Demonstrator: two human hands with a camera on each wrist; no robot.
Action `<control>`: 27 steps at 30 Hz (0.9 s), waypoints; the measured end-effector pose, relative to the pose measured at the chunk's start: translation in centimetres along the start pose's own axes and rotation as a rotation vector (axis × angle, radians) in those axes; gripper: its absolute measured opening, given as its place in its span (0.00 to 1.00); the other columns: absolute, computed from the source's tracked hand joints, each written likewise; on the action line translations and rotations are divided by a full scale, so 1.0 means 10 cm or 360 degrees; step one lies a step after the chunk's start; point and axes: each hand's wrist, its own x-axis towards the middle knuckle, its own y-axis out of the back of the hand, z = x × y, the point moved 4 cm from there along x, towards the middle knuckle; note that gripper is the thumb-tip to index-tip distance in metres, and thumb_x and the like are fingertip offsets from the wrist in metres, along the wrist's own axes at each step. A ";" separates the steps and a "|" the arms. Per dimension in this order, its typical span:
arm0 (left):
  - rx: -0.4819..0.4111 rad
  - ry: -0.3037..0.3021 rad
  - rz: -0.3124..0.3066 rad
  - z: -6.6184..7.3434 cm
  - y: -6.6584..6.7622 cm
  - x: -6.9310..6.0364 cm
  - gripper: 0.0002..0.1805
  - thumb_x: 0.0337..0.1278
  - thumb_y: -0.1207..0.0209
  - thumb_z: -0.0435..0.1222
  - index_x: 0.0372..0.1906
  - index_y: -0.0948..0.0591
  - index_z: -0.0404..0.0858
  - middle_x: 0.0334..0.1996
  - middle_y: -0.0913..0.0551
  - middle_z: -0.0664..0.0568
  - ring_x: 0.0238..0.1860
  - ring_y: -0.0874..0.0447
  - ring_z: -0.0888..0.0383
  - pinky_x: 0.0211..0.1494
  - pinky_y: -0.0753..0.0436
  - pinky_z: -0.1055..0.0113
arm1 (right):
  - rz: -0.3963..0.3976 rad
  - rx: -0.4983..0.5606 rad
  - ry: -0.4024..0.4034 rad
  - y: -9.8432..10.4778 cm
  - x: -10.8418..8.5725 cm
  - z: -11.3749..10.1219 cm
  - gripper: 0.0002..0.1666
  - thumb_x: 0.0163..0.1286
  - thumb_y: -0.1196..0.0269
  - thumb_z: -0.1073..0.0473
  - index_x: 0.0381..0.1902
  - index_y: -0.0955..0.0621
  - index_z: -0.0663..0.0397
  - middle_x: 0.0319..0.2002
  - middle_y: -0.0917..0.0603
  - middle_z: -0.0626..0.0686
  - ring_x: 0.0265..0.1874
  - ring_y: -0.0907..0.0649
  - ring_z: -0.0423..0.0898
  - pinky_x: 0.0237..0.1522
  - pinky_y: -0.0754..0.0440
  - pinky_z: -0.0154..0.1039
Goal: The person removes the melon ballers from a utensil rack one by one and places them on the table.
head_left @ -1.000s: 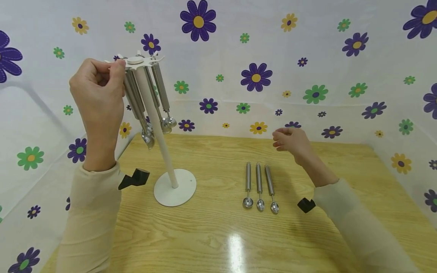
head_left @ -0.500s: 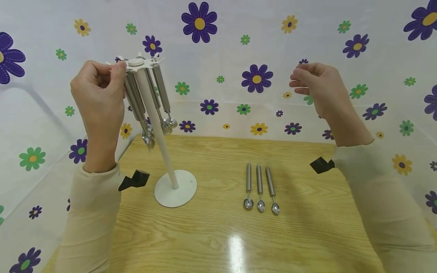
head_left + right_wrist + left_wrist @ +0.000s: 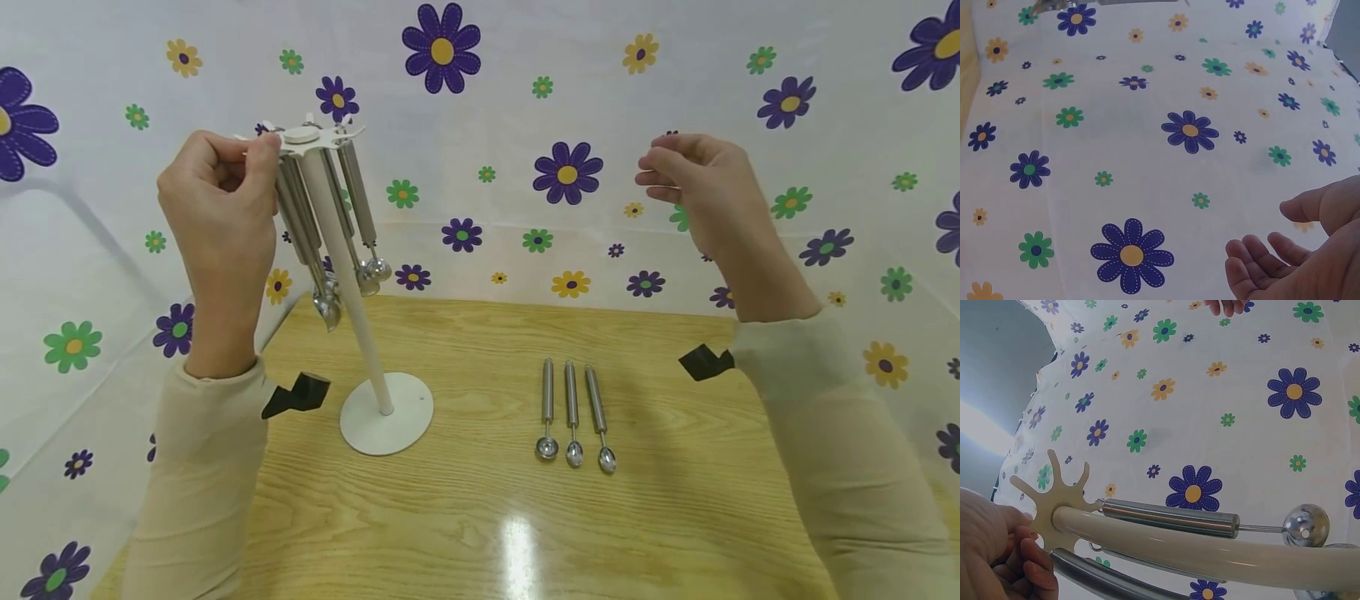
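My left hand (image 3: pixel 221 187) pinches the rim of the white hook disc (image 3: pixel 302 136) on top of a white stand. Several metal scoops (image 3: pixel 357 192) hang by their handles from its hooks, some partly behind the pole (image 3: pixel 352 308). In the left wrist view, thumb and fingers of the left hand (image 3: pixel 1004 550) meet at the disc (image 3: pixel 1054 512); one hanging scoop (image 3: pixel 1169 517) shows a round bowl. My right hand (image 3: pixel 712 187) is raised in the air at the right, fingers relaxed, holding nothing. The right wrist view shows the same right hand (image 3: pixel 1300 250) with thumb and fingers apart.
Three metal scoops lie side by side on the wooden table (image 3: pixel 465 500): a left one (image 3: pixel 548 400), a middle one (image 3: pixel 572 400) and a right one (image 3: pixel 596 404). The stand's round white base (image 3: pixel 397 429) rests at the table's left. A flowered cloth (image 3: pixel 487 100) hangs behind.
My right hand has risen from low above the table's right side to higher up, then stayed there. The left hand keeps its hold on the disc.
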 end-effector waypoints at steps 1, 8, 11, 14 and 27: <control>0.0002 -0.0001 0.0000 0.00 0.00 0.00 0.06 0.71 0.36 0.38 0.36 0.16 0.42 0.26 0.21 0.58 0.24 0.28 0.63 0.30 0.28 0.75 | -0.0001 0.0011 0.0001 -0.02 0.00 0.00 0.20 0.75 0.34 0.53 0.59 0.22 0.55 0.50 0.18 0.51 0.50 0.16 0.46 0.59 0.20 0.32; 0.0029 0.0001 0.0002 -0.01 0.00 0.00 0.06 0.71 0.36 0.39 0.37 0.16 0.41 0.27 0.21 0.58 0.24 0.27 0.63 0.31 0.28 0.75 | -0.0041 -0.0004 0.0062 -0.23 0.03 0.03 0.22 0.76 0.35 0.55 0.62 0.23 0.60 0.52 0.18 0.53 0.52 0.16 0.49 0.58 0.19 0.33; 0.0022 0.0013 -0.0001 -0.01 0.00 0.00 0.07 0.71 0.36 0.39 0.37 0.15 0.41 0.27 0.20 0.58 0.25 0.27 0.63 0.32 0.26 0.75 | -0.0087 -0.0031 0.0102 -0.34 0.02 0.03 0.24 0.77 0.36 0.54 0.64 0.23 0.61 0.51 0.18 0.53 0.53 0.16 0.50 0.59 0.19 0.36; -0.0010 0.0029 -0.0009 0.00 0.00 0.00 0.07 0.70 0.36 0.39 0.36 0.15 0.40 0.27 0.19 0.57 0.25 0.26 0.62 0.33 0.25 0.75 | -0.0152 -0.0020 0.0135 -0.45 0.02 0.03 0.22 0.77 0.36 0.55 0.62 0.23 0.62 0.50 0.18 0.54 0.51 0.16 0.50 0.61 0.20 0.39; -0.0094 0.0050 -0.0028 0.02 0.01 0.01 0.08 0.69 0.34 0.37 0.31 0.16 0.41 0.23 0.20 0.54 0.23 0.25 0.61 0.31 0.23 0.78 | -0.0315 0.0002 0.0169 -0.87 0.00 -0.01 0.20 0.77 0.37 0.58 0.61 0.23 0.66 0.51 0.19 0.57 0.49 0.17 0.51 0.59 0.18 0.40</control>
